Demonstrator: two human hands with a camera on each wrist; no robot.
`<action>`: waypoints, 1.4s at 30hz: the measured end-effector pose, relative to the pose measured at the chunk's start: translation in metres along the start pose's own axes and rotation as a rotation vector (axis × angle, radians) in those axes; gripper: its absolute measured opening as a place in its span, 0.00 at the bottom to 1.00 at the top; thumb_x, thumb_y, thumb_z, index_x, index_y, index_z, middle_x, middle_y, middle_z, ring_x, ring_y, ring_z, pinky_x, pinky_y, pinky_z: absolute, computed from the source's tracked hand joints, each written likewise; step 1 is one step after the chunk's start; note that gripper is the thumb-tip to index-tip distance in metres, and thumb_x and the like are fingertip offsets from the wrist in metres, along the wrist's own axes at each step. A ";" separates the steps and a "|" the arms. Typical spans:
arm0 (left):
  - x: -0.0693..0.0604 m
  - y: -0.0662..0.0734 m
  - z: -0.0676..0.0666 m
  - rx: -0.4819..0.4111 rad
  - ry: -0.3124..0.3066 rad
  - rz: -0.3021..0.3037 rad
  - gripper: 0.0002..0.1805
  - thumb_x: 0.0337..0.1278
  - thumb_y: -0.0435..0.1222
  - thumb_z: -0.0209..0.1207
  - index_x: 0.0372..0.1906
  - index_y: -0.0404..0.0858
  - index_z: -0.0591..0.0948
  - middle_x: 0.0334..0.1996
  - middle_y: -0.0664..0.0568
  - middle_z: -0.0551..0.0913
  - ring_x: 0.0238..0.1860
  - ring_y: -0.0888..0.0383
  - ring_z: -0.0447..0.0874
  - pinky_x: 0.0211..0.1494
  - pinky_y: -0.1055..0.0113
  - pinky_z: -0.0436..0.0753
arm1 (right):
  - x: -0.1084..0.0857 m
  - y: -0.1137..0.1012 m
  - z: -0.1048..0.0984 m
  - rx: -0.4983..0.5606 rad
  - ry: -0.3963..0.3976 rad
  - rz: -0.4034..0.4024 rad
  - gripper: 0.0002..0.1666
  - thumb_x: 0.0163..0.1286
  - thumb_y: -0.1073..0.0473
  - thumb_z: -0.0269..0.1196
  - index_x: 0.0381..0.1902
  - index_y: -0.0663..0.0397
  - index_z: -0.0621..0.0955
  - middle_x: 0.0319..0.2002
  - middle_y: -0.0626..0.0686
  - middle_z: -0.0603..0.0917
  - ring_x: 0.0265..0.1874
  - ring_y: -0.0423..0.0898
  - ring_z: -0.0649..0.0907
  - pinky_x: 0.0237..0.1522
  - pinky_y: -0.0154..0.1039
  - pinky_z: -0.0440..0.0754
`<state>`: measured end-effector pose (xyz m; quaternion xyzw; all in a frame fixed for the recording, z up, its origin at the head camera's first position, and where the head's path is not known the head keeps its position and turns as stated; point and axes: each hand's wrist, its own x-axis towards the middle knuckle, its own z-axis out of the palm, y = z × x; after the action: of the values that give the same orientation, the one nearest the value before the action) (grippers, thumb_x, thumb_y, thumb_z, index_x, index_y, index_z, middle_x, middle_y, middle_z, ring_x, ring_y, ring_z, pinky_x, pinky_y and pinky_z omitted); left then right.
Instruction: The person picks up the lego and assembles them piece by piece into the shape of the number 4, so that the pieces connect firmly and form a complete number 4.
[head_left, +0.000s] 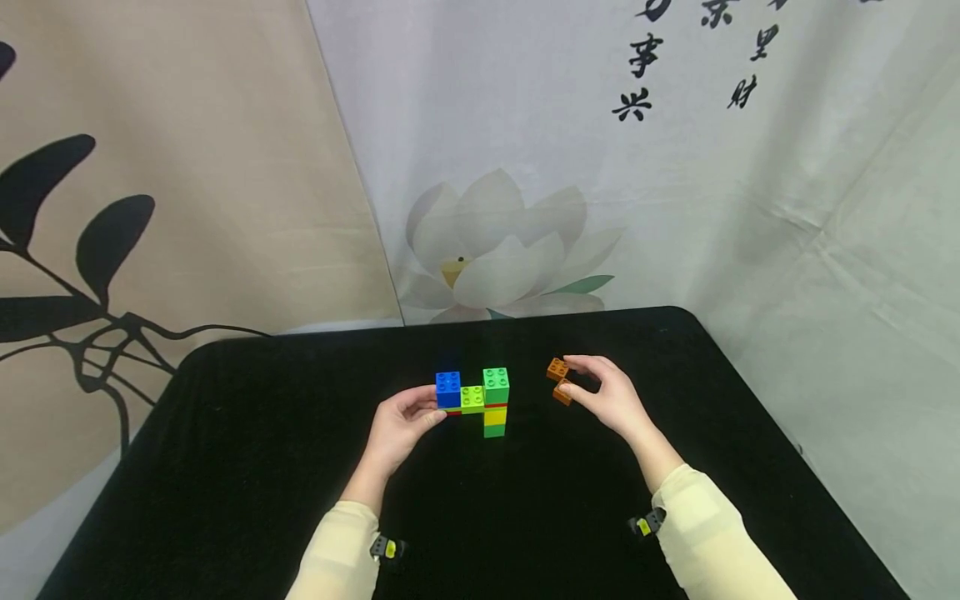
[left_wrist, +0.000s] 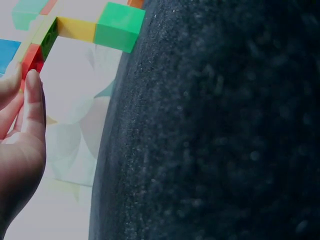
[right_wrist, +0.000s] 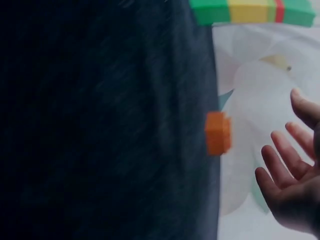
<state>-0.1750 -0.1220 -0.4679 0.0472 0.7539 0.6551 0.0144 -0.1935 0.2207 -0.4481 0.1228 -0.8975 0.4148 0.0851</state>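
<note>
At mid-table my left hand [head_left: 399,429] pinches the left end of a toy-brick structure [head_left: 472,399], below its blue brick [head_left: 447,390]. In the left wrist view, fingertips and thumb press a red piece [left_wrist: 31,57]. The structure has a lime middle, a green brick [head_left: 496,383] on top at the right, and a leg of a yellow brick [head_left: 495,418] over a green one [head_left: 494,431]. My right hand [head_left: 611,400], fingers spread, hovers by two orange bricks [head_left: 557,369]. A gap separates it from an orange brick [right_wrist: 216,133] in the right wrist view.
A black cloth covers the table [head_left: 247,467]. Behind it hangs a pale curtain [head_left: 510,100] printed with a lotus flower, dark leaves and characters. The table's far edge lies a little beyond the bricks.
</note>
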 end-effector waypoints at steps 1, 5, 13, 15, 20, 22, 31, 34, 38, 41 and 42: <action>0.000 0.000 0.000 0.002 0.003 -0.001 0.20 0.59 0.29 0.66 0.56 0.32 0.81 0.48 0.43 0.84 0.48 0.51 0.84 0.54 0.70 0.80 | -0.001 0.005 0.000 -0.008 -0.003 0.023 0.28 0.64 0.58 0.70 0.61 0.59 0.78 0.54 0.60 0.81 0.54 0.57 0.79 0.60 0.57 0.74; 0.001 -0.001 0.000 0.009 0.007 -0.001 0.21 0.58 0.28 0.67 0.57 0.31 0.80 0.49 0.43 0.84 0.48 0.51 0.83 0.54 0.70 0.80 | -0.002 0.020 0.001 -0.017 -0.027 0.108 0.28 0.65 0.58 0.70 0.61 0.62 0.77 0.53 0.61 0.81 0.54 0.59 0.79 0.59 0.58 0.74; 0.001 -0.002 0.000 0.016 0.002 0.009 0.20 0.58 0.29 0.67 0.56 0.32 0.81 0.48 0.43 0.84 0.47 0.51 0.84 0.53 0.70 0.81 | 0.000 0.038 0.007 0.047 -0.099 0.226 0.31 0.66 0.57 0.69 0.62 0.65 0.75 0.54 0.64 0.80 0.53 0.60 0.79 0.56 0.58 0.76; 0.001 -0.003 0.001 0.009 0.004 0.004 0.20 0.58 0.28 0.67 0.56 0.32 0.81 0.48 0.43 0.84 0.48 0.50 0.83 0.53 0.70 0.81 | 0.001 0.041 0.008 0.082 -0.106 0.249 0.31 0.66 0.57 0.69 0.63 0.65 0.74 0.55 0.65 0.79 0.54 0.61 0.78 0.56 0.57 0.76; 0.002 -0.003 0.001 -0.003 0.006 -0.004 0.21 0.57 0.29 0.67 0.57 0.32 0.81 0.49 0.42 0.84 0.48 0.50 0.83 0.54 0.69 0.81 | 0.004 0.048 0.009 0.177 -0.113 0.302 0.31 0.67 0.58 0.69 0.64 0.65 0.73 0.58 0.66 0.78 0.56 0.61 0.77 0.59 0.57 0.75; 0.002 -0.003 0.000 -0.004 0.003 -0.005 0.20 0.57 0.29 0.67 0.56 0.33 0.81 0.49 0.42 0.84 0.48 0.50 0.84 0.54 0.69 0.81 | 0.004 0.049 0.010 0.181 -0.120 0.305 0.31 0.67 0.58 0.68 0.64 0.65 0.74 0.58 0.65 0.78 0.57 0.61 0.76 0.59 0.57 0.75; 0.001 -0.001 0.000 -0.019 -0.003 0.000 0.19 0.59 0.30 0.67 0.56 0.33 0.81 0.49 0.43 0.84 0.49 0.50 0.84 0.53 0.70 0.81 | 0.008 0.045 0.015 0.089 -0.120 0.308 0.27 0.63 0.57 0.72 0.57 0.62 0.79 0.50 0.60 0.81 0.50 0.56 0.78 0.52 0.54 0.77; 0.001 0.000 0.001 -0.019 -0.001 -0.004 0.20 0.58 0.30 0.67 0.56 0.32 0.81 0.48 0.43 0.84 0.49 0.50 0.84 0.53 0.70 0.81 | 0.009 0.043 0.015 0.084 -0.112 0.317 0.25 0.63 0.57 0.72 0.54 0.62 0.80 0.49 0.60 0.81 0.48 0.55 0.78 0.51 0.52 0.77; 0.001 -0.001 0.000 -0.010 0.004 -0.006 0.19 0.58 0.30 0.67 0.55 0.33 0.82 0.48 0.43 0.84 0.48 0.51 0.84 0.53 0.70 0.81 | 0.009 0.043 0.016 0.069 -0.102 0.326 0.22 0.63 0.58 0.71 0.52 0.62 0.81 0.48 0.60 0.82 0.46 0.54 0.79 0.49 0.50 0.79; 0.001 -0.001 0.000 -0.006 0.005 -0.001 0.19 0.58 0.30 0.67 0.55 0.33 0.82 0.49 0.43 0.84 0.48 0.51 0.84 0.53 0.70 0.81 | 0.008 0.043 0.015 0.060 -0.092 0.337 0.20 0.64 0.58 0.71 0.51 0.61 0.82 0.47 0.59 0.82 0.45 0.53 0.80 0.47 0.48 0.81; 0.001 -0.001 0.000 -0.005 0.004 0.001 0.20 0.58 0.29 0.67 0.55 0.32 0.81 0.49 0.43 0.84 0.48 0.51 0.84 0.53 0.70 0.81 | 0.008 0.043 0.014 0.066 -0.091 0.338 0.20 0.64 0.58 0.70 0.51 0.61 0.82 0.47 0.59 0.83 0.45 0.53 0.80 0.47 0.48 0.81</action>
<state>-0.1760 -0.1222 -0.4689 0.0460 0.7524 0.6570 0.0126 -0.2138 0.2354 -0.4861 -0.0085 -0.8943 0.4463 -0.0306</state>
